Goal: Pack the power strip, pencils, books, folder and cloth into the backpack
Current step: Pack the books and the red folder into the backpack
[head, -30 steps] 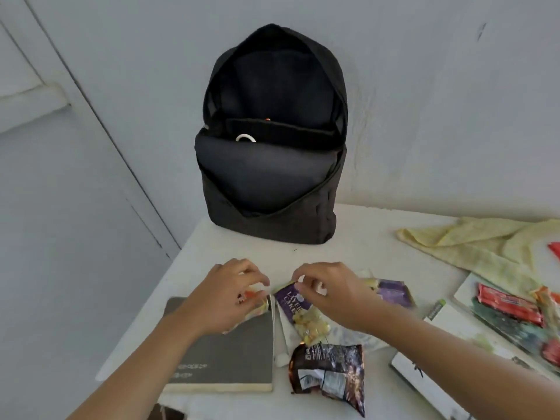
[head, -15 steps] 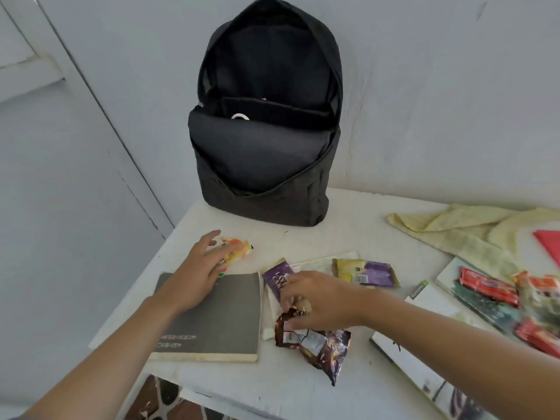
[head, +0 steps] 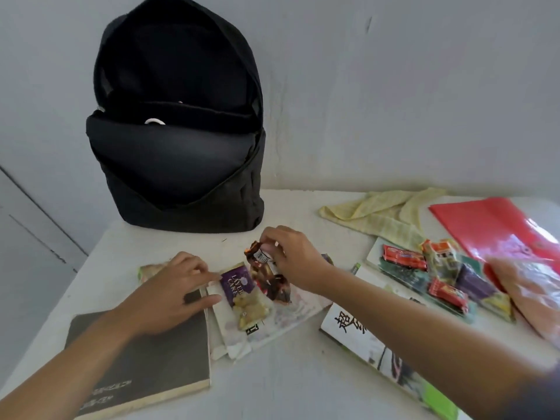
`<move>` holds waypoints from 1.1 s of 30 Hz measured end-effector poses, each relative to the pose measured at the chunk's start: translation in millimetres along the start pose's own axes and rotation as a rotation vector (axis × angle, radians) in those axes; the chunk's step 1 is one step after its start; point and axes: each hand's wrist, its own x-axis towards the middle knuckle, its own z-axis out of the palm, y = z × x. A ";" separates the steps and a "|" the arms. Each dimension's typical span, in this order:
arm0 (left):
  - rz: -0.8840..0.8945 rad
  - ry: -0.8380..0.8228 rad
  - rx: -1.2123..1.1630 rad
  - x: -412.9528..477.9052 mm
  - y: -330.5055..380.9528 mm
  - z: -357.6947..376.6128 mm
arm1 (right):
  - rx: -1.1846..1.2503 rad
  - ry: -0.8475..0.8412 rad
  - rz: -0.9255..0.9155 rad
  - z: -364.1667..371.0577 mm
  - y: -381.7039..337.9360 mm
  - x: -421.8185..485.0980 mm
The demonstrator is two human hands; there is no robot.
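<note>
Where the desk [head: 288, 386] reaches its near left corner, a grey book [head: 142, 359] with a pale page edge lies flat. The left hand [head: 172, 295] rests on its far end with fingers straight, fingertips touching a purple cake packet [head: 239, 286]. Just beyond, the right hand [head: 291, 262] pinches a crumpled brown snack wrapper [head: 266, 274] above loose papers [head: 297, 307]. Farther right, a yellow cloth [head: 378, 216] and a red folder [head: 500, 228] lie near the far edge. The black backpack [head: 178, 165] stands upright and unzipped at the far left, apart from both hands.

I'm looking into a home room: white worktop [head: 288, 386], painted wall [head: 394, 86], books [head: 145, 359] and snack packets [head: 403, 256] lying about.
</note>
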 end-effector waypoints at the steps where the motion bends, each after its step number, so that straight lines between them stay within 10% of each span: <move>1: 0.008 -0.030 -0.004 4.7 3.9 -1.1 | -0.011 0.054 0.008 -2.3 -0.1 2.5; 9: 0.087 -0.173 0.129 39.1 24.2 9.4 | -0.216 0.104 0.138 -9.0 11.7 8.3; 24: -0.011 0.375 0.250 77.5 43.5 14.8 | -0.457 0.001 0.232 -27.3 41.6 -24.1; 28: 0.228 0.048 0.116 74.2 63.0 5.5 | -0.534 0.033 0.255 -31.9 42.4 -23.6; 33: 0.055 -0.158 0.232 79.0 74.5 6.2 | -0.496 -0.059 0.097 -36.4 39.8 -17.2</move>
